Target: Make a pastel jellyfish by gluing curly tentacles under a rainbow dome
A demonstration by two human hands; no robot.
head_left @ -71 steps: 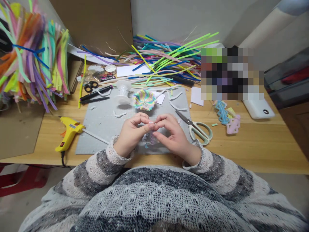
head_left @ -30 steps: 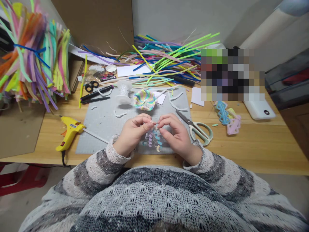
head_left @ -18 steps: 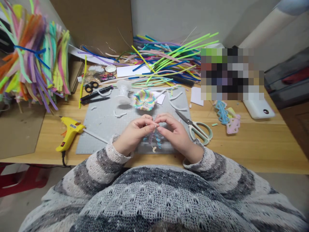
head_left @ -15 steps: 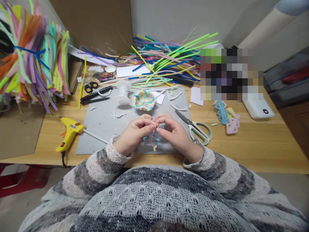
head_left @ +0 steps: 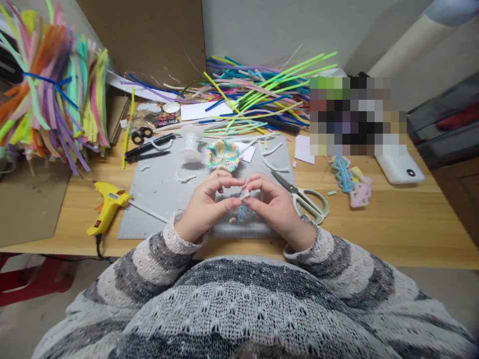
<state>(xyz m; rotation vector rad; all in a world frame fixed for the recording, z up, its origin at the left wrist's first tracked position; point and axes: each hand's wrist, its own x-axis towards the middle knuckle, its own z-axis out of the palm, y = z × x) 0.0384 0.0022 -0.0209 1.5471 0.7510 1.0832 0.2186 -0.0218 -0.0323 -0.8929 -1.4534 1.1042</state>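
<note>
Over the grey cutting mat (head_left: 157,194), my left hand (head_left: 207,204) and my right hand (head_left: 275,207) meet at their fingertips. Between the right thumb and forefinger is a small whitish piece (head_left: 245,195), too small to name. My left thumb and forefinger reach to its near side, closed round it in a loose ring. Below the fingers a light-blue wavy strand (head_left: 241,213) and a small beige bit (head_left: 232,220) show; how they join the piece is hidden. Just beyond my hands lies a pastel ruffled pipe-cleaner flower shape (head_left: 223,155).
Scissors (head_left: 305,197) lie right of my right hand. A yellow glue gun (head_left: 108,204) is at the left, a clear spool (head_left: 190,144) behind. Loose pipe cleaners (head_left: 262,94) cover the back; a tied bundle (head_left: 48,85) stands left. A white phone (head_left: 400,164) lies right.
My left thumb and forefinger have spread further apart. The whitish piece now shows between the fingertips, and the dangling strand and beige bit have shifted slightly left and up.
</note>
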